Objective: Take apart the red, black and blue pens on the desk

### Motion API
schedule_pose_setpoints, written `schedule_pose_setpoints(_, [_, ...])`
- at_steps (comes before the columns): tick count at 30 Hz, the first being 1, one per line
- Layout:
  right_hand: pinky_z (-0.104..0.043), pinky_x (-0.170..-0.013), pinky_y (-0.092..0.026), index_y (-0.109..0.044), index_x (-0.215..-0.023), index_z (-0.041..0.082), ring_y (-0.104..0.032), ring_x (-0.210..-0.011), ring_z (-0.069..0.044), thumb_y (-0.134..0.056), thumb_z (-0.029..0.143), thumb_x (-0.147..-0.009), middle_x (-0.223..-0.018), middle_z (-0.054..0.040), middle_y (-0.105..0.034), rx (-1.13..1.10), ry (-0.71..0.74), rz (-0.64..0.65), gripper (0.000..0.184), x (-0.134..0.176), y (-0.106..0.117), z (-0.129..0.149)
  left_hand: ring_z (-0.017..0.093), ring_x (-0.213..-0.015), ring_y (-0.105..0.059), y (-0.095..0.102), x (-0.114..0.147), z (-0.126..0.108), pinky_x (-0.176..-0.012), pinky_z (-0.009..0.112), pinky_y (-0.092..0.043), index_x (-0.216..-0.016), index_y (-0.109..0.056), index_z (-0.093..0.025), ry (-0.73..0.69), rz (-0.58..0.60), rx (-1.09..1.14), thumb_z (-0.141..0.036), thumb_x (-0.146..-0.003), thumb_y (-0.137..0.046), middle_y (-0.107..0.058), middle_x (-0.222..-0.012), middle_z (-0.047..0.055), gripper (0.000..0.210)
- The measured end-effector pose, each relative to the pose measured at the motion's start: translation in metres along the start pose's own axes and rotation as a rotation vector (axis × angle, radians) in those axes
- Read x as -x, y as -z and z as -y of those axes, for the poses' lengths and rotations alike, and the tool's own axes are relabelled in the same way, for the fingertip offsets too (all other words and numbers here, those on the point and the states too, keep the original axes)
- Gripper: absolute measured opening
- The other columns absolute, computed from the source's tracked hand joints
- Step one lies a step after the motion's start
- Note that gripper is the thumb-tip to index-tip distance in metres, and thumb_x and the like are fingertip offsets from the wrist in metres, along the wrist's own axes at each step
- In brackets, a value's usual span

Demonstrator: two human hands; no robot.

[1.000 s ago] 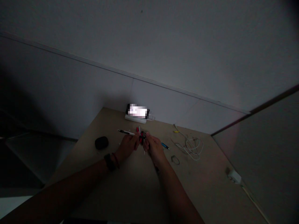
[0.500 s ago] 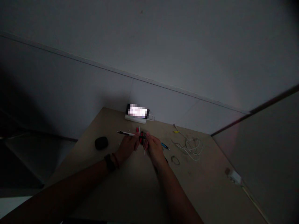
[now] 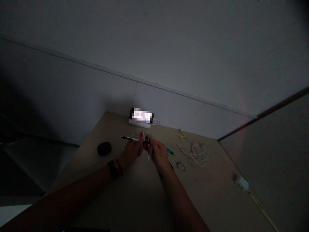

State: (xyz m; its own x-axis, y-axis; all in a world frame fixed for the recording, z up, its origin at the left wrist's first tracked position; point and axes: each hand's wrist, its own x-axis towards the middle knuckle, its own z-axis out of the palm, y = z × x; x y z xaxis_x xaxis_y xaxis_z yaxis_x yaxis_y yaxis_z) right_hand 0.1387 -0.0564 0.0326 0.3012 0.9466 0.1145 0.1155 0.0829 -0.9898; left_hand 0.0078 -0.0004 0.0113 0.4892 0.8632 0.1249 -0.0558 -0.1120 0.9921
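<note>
A black-and-white pen (image 3: 130, 139) lies sideways between my two hands above the table. My left hand (image 3: 134, 150) is closed around its middle. My right hand (image 3: 157, 149) pinches the pen's dark right end with thumb and fingers. Just behind and below the fingers, several small red, white and black items (image 3: 145, 144) are partly covered; their kind is too dim to make out. To the right of my right hand rests a blue-and-black pen (image 3: 170, 151). Another dark thin object (image 3: 171, 165) is half hidden by my right wrist.
A lit phone (image 3: 142, 116) leans on a white block (image 3: 139, 123) against the wall. On the table (image 3: 125, 193) are a black rounded case (image 3: 104, 148), a coiled white cable (image 3: 198, 154) and a small ring-shaped band (image 3: 181, 166). A white plug (image 3: 242, 183) is at the right.
Both hands keep the same hold on the pen. The whole view has shifted very slightly; nothing else has visibly moved.
</note>
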Motion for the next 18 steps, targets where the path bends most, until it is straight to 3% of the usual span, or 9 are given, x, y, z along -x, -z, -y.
schedule_pose_setpoints(5, [-0.029, -0.056, -0.036, -0.049, -0.049, 0.022, -0.045, -0.049, -0.014, -0.050, 0.062, -0.092, -0.046, 0.0020, -0.049, 0.029, -0.001, -0.007, 0.058, 0.0001, 0.0002, 0.0007, 0.010, -0.042, -0.043, -0.0013, 0.0015, -0.0039, -0.047, 0.024, -0.034, -0.046, -0.045, -0.019, 0.022, -0.018, 0.016, -0.067, -0.096, -0.035, -0.043, -0.040, -0.002, 0.069])
schedule_pose_setpoints(18, [-0.028, -0.056, -0.036, -0.049, -0.049, 0.022, -0.045, -0.049, -0.014, -0.049, 0.059, -0.094, -0.047, 0.0025, -0.049, 0.061, 0.046, -0.012, 0.059, 0.0011, -0.0002, 0.0024, 0.011, -0.043, -0.044, -0.0008, 0.0024, -0.0091, -0.051, 0.026, -0.038, -0.042, -0.045, -0.020, 0.040, -0.028, 0.003, -0.065, -0.096, -0.035, -0.043, -0.039, -0.001, 0.070])
